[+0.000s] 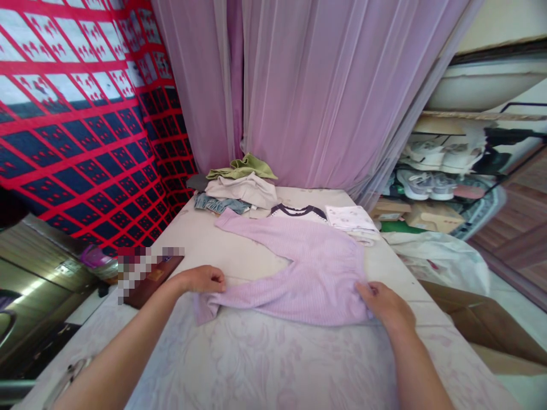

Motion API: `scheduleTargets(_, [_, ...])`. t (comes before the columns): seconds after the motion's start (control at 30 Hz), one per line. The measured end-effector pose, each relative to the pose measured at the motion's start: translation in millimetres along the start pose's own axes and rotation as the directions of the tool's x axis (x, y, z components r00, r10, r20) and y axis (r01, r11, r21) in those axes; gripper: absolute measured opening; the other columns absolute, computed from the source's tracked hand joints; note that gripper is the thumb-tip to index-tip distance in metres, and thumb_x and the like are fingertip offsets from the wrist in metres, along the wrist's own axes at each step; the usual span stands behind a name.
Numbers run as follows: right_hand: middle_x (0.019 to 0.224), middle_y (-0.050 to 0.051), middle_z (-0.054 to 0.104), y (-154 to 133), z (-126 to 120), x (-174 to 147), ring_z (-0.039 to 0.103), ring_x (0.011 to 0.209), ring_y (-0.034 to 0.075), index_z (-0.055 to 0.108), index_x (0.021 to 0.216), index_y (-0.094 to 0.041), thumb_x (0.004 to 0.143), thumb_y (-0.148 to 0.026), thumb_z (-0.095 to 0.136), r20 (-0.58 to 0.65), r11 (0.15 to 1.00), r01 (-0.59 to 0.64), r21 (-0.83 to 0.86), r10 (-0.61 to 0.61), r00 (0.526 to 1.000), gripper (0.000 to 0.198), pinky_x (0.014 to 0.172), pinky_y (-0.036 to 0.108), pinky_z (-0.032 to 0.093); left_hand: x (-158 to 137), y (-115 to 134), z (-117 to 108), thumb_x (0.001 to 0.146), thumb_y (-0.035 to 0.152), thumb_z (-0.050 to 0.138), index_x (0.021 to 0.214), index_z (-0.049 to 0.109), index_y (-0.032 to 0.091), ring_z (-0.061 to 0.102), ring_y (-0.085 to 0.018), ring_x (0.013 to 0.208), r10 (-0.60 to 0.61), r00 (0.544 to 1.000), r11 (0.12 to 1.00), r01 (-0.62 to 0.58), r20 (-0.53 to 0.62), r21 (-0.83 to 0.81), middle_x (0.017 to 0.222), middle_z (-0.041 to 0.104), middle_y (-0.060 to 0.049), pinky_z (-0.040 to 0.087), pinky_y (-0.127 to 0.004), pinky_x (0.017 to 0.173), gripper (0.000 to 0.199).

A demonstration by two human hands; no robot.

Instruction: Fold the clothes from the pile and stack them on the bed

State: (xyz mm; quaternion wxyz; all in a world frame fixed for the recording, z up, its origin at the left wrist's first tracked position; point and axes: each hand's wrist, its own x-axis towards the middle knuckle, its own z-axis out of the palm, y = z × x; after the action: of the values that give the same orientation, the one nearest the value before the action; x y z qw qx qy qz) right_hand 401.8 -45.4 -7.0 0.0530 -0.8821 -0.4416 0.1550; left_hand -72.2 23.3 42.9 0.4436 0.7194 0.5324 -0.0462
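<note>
A pair of lilac ribbed trousers [307,267] lies spread on the bed-like surface, legs to the left and gathered waistband to the right. My left hand [205,279] pinches the near leg close to its cuff, and the cuff end hangs folded beyond the fingers. At the near corner of the waistband, my right hand [387,302] grips the fabric between thumb and fingers. Just behind the trousers lies a top with a dark neckline [297,211], partly covered by them. Folded white printed cloth [350,218] sits beside it at the back right.
A pile of clothes [243,188] stands at the back left. Purple curtains [307,85] hang behind, and a red-and-navy patterned cloth [85,119] hangs on the left. A brown box [149,279] rests at the left edge. Shoes [427,185] and cardboard [482,319] are on the right.
</note>
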Motion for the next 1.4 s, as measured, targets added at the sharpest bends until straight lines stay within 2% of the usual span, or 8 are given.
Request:
scheduleTargets(0.23, [0.090,0.013,0.071,2,-9,6,0.067,0.083,0.025,0.064,0.107,-0.018,0.085,-0.043,0.042,-0.206,0.997,0.071,-0.002,-0.070,0.976,0.040,0.066,0.032,0.048,3,6,-11,0.072,0.051,0.055,0.079,0.062,0.022,0.056,-0.017,0.071,0.094,0.943,0.986,-0.134,-0.318,-0.105,0.073,0.063,0.002,0.042,-0.024,0.065,0.030])
scheduleTargets(0.43, [0.108,0.013,0.067,8,-4,0,0.065,0.093,0.026,0.053,0.126,-0.018,0.081,-0.047,0.050,-0.248,0.988,0.146,0.038,-0.133,0.960,0.054,0.075,0.037,0.049,9,-7,-18,0.067,0.045,0.064,0.072,0.065,0.023,0.062,-0.023,0.076,-0.058,0.901,0.971,0.150,-0.429,0.184,0.076,0.069,-0.004,0.042,-0.029,0.067,0.023])
scheduleTargets(0.53, [0.119,0.013,0.061,-2,-1,-11,0.058,0.107,0.026,0.052,0.129,-0.016,0.082,-0.039,0.049,-0.426,0.969,0.247,0.018,-0.216,0.879,0.052,0.086,0.037,0.046,2,-9,-5,0.075,0.050,0.057,0.086,0.067,0.023,0.064,-0.026,0.084,-0.071,0.883,0.943,0.211,-0.464,0.258,0.090,0.071,-0.007,0.043,-0.032,0.071,0.031])
scheduleTargets(0.73, [0.102,0.004,0.070,-86,-1,-36,0.063,0.088,0.018,0.068,0.105,-0.024,0.088,-0.028,0.042,-0.333,0.847,0.531,0.022,-0.495,0.803,0.031,0.077,0.027,0.045,-20,4,41,0.086,0.032,0.049,0.097,0.067,0.021,0.060,-0.026,0.100,0.281,0.633,0.904,0.078,-0.721,0.421,0.104,0.069,-0.009,0.041,-0.038,0.088,0.024])
scheduleTargets(0.87, [0.108,0.003,0.070,-155,2,-38,0.063,0.097,0.017,0.067,0.108,-0.027,0.092,-0.030,0.039,-0.189,0.805,0.593,-0.028,-0.587,0.788,0.032,0.080,0.025,0.043,-23,7,82,0.090,0.039,0.049,0.089,0.067,0.023,0.061,-0.021,0.088,0.472,0.681,0.859,-0.212,-0.560,0.467,0.090,0.069,-0.005,0.044,-0.035,0.083,0.024])
scheduleTargets(1.0, [0.110,0.008,0.070,-197,10,-28,0.063,0.102,0.020,0.066,0.111,-0.023,0.089,-0.035,0.048,-0.065,0.779,0.617,-0.109,-0.625,0.778,0.030,0.084,0.028,0.044,-15,-1,103,0.082,0.040,0.062,0.102,0.068,0.026,0.059,-0.022,0.096,0.472,0.676,0.867,-0.240,-0.566,0.437,0.103,0.067,-0.006,0.045,-0.037,0.085,0.025])
scheduleTargets(1.13, [0.097,0.011,0.072,-213,21,-13,0.065,0.097,0.024,0.070,0.089,-0.019,0.078,-0.028,0.062,0.016,0.769,0.627,-0.123,-0.630,0.776,0.016,0.082,0.031,0.045,-8,-3,103,0.090,0.034,0.051,0.095,0.070,0.026,0.059,-0.020,0.089,0.446,0.665,0.883,-0.219,-0.599,0.415,0.094,0.067,-0.005,0.044,-0.036,0.080,0.020])
scheduleTargets(1.4, [0.101,0.011,0.071,-208,37,12,0.065,0.093,0.020,0.063,0.107,-0.017,0.092,-0.026,0.039,-0.080,0.829,0.559,0.012,-0.557,0.827,0.030,0.080,0.029,0.046,-24,6,101,0.087,0.022,0.047,0.079,0.062,0.021,0.055,-0.020,0.084,0.487,0.681,0.867,-0.300,-0.547,0.398,0.083,0.063,-0.005,0.040,-0.036,0.081,0.017])
